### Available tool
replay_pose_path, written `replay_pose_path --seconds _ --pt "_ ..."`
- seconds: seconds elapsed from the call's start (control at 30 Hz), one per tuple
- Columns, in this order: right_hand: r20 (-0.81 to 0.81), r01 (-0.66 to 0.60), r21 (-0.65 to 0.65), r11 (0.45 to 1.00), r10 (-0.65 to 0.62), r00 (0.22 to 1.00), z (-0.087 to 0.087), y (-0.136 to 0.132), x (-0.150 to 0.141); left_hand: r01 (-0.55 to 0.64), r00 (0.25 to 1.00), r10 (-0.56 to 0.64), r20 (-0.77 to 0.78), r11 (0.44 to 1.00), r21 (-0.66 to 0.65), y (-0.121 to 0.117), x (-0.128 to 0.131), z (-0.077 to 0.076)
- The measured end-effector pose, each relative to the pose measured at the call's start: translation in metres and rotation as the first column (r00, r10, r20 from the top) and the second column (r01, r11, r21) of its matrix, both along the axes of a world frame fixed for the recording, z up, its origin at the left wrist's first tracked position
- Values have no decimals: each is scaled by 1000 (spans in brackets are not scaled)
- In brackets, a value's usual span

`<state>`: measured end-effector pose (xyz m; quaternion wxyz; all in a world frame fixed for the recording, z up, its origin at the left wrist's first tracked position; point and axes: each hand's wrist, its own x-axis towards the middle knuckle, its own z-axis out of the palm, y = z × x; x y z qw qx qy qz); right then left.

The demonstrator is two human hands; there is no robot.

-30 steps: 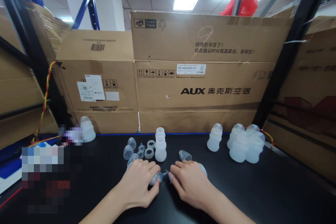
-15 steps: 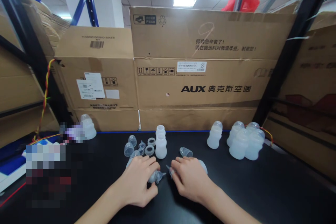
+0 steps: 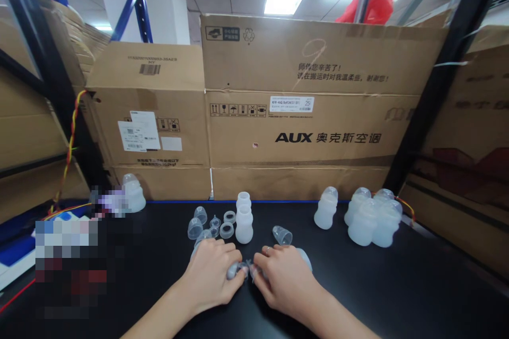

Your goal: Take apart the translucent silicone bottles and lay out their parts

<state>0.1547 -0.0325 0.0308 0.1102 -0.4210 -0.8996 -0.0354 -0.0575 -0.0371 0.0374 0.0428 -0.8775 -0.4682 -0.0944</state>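
My left hand [image 3: 212, 274] and my right hand [image 3: 280, 278] rest on the black table [image 3: 397, 286], fingertips almost touching. Between them they pinch a small clear silicone teat [image 3: 239, 270]; the left hand also covers a ring-like piece, largely hidden. Part of a translucent bottle [image 3: 305, 258] shows behind my right hand. Just beyond the hands stand an open translucent bottle [image 3: 244, 219], loose screw rings [image 3: 227, 224], clear caps [image 3: 194, 228] and another cap [image 3: 282, 234].
Several capped translucent bottles [image 3: 368, 217] stand at the right rear, one more [image 3: 325, 207] apart from them, another [image 3: 133, 193] at the left rear. Cardboard boxes [image 3: 302, 132] wall the back. Black rack posts [image 3: 433, 85] stand at the sides.
My hands have drawn closer together, so the small gap between the teat pieces has closed. The things on the table have stayed put.
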Motion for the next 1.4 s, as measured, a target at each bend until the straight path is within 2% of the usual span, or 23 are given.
replay_pose_path --seconds 0.17,0.33,0.4,0.63,0.93,1.03,1.17,1.4 --pt "70 67 27 997 -68 995 1 -6 -6 -60 998 60 -29 998 11 2 8 2" --pt "96 95 34 995 -98 991 3 -8 -8 -207 978 207 -13 978 26 10 -1 8" --pt "100 106 38 994 -109 989 3 -6 -6 -226 974 226 -13 974 28 10 -3 9" --pt "82 270 67 961 -275 958 1 10 28 -208 978 208 13 978 -4 1 -1 8" --pt "-101 141 -8 990 -141 985 -3 8 25 -177 981 178 77 984 -26 0 -7 9" --pt "-155 164 -54 985 -170 973 -5 10 25 -171 980 174 96 984 -44 -1 -10 12" --pt "-143 200 -60 978 -207 968 -6 12 29 -135 978 147 145 987 -89 -2 -14 15" --pt "-149 229 -60 971 -236 960 -5 13 33 -58 975 88 202 987 -151 -1 -26 9"
